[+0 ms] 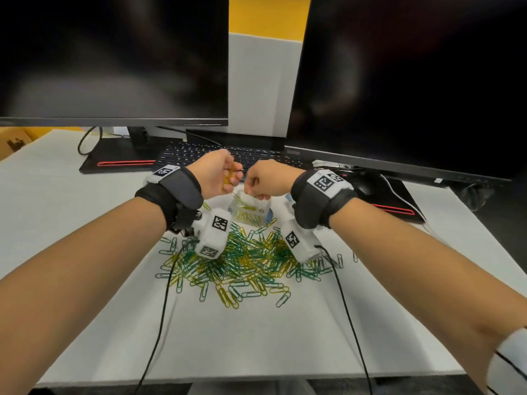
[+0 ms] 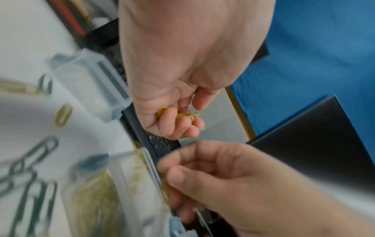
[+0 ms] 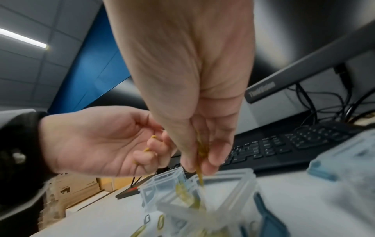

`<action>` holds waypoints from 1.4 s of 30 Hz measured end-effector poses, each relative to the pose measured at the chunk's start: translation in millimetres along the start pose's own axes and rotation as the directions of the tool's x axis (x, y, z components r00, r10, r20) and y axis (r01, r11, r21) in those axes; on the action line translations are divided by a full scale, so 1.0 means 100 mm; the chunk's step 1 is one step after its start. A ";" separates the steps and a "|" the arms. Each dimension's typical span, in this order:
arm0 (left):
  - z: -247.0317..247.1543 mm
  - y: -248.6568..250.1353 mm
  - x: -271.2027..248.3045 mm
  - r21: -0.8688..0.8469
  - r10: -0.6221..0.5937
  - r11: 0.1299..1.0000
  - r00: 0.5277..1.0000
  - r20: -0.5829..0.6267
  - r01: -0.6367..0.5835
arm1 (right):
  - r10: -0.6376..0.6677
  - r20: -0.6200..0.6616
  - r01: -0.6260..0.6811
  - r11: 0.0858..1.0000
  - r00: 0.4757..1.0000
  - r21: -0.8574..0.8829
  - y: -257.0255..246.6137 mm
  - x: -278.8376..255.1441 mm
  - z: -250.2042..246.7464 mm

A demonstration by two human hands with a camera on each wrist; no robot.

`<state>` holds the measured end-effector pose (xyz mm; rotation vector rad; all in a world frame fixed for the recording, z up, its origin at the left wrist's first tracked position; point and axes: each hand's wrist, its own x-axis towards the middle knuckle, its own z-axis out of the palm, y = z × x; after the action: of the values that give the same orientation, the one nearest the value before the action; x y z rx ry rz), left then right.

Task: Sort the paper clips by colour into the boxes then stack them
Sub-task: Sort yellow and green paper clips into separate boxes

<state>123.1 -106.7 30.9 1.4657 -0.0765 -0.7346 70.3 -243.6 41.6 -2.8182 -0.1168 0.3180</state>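
Observation:
A clear plastic box (image 1: 263,208) half full of yellow paper clips stands behind a mixed pile of green, yellow and white clips (image 1: 242,263). My right hand (image 1: 252,191) hovers just over the box and pinches a few yellow clips (image 3: 201,154) that hang down into its opening (image 3: 233,179). My left hand (image 1: 232,178) is raised beside it, fingers curled round a small bunch of yellow clips (image 2: 178,114). The two hands are almost touching above the box (image 2: 97,200).
An empty clear box (image 2: 91,83) sits near the filled one, and another blue-hinged box (image 3: 345,160) lies to the right. A black keyboard (image 1: 199,153) and two monitors stand behind. Wrist-camera cables (image 1: 162,309) trail over the white board.

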 end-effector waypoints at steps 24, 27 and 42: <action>-0.09 -0.43 0.11 0.620 0.138 0.777 0.990 -0.005 -0.105 | -0.041 0.023 0.047 0.794 0.999 -0.606 -0.14 0.09 0.31; -0.11 -0.43 0.11 0.584 0.101 0.807 0.995 -0.003 -0.080 | -0.055 0.081 0.093 0.787 0.995 -0.610 -0.17 0.09 0.28; -0.22 -0.44 0.02 0.468 0.021 0.882 0.997 0.073 -0.053 | -0.079 -0.030 0.082 0.990 0.996 0.115 0.32 -0.10 0.11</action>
<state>117.7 -86.0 -13.3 1.8968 -0.3551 -0.7656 59.9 -272.0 23.4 -2.6934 -0.1994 0.2615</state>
